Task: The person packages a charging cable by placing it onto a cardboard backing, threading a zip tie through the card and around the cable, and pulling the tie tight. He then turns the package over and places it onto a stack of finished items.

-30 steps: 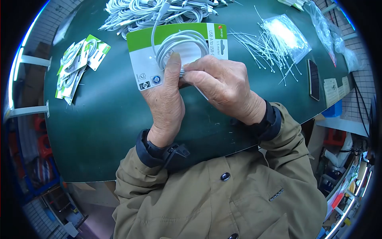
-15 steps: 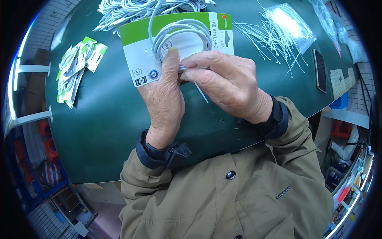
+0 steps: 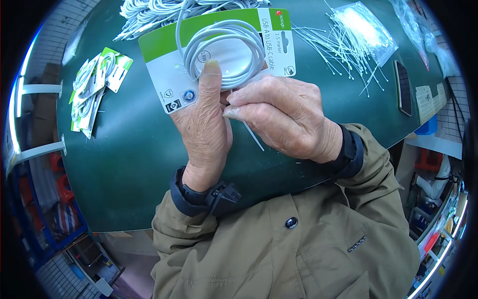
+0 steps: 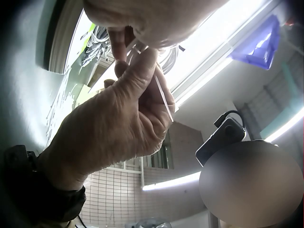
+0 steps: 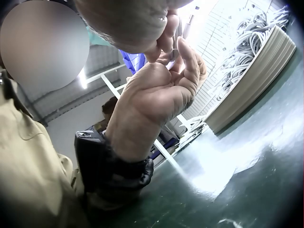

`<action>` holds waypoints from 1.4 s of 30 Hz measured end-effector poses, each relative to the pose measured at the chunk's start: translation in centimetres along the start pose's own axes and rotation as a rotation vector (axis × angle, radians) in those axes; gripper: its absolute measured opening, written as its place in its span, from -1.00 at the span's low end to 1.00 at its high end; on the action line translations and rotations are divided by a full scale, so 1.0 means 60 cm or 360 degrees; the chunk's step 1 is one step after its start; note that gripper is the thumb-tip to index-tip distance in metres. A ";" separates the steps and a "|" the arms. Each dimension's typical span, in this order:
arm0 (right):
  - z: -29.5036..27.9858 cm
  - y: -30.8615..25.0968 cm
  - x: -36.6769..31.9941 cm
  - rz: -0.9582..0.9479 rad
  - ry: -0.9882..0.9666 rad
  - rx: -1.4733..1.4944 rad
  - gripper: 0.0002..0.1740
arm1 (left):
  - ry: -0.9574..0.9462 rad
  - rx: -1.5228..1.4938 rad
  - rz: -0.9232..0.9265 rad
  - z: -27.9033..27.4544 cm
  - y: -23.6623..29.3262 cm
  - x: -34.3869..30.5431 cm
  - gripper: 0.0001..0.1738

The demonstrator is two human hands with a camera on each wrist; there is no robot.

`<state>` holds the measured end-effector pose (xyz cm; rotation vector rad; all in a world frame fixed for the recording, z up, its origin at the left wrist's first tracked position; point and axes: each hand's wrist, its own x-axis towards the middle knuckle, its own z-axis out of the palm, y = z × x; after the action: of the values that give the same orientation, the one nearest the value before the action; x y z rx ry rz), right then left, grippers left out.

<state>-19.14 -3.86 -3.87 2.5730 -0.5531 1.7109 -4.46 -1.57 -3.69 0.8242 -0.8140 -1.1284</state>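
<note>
A: What sort of place is this?
B: A packing workshop. There's a green bench (image 3: 129,159), with loose cables (image 3: 149,12) heaped at twelve o'clock, zip ties (image 3: 343,42) at one and finished cards (image 3: 92,87) stacked at ten.

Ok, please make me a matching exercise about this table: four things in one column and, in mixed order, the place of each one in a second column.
Things:
1. card
2. phone
3. loose ties
4. done packs

Places:
A. far left of the table
B. in the left grip
C. beside a clear bag, far side
D. near the right edge, lying flat

Pairs: 1-B, 2-D, 3-C, 4-A.
</note>
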 end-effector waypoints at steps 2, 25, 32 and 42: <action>0.001 0.001 -0.002 -0.0003 0.0012 0.0032 -0.83 | 0.0003 -0.0004 0.0006 0.002 0.000 -0.001 -0.53; 0.000 0.005 0.002 0.0047 -0.0013 0.0159 -0.81 | 0.0081 0.0139 0.0017 -0.001 -0.008 -0.008 -0.66; -0.022 0.012 0.009 0.0629 0.0050 0.0151 -0.77 | 0.0057 0.0080 -0.0142 0.002 -0.013 -0.009 -0.57; -0.024 0.038 0.009 0.0200 -0.0025 -0.0249 -0.73 | 0.0085 -0.0047 -0.0142 0.009 -0.033 -0.012 -0.67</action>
<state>-20.90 -5.87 -3.25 2.4932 -0.8305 1.6099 -5.97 -1.42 -5.28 0.8695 -0.7205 -1.1891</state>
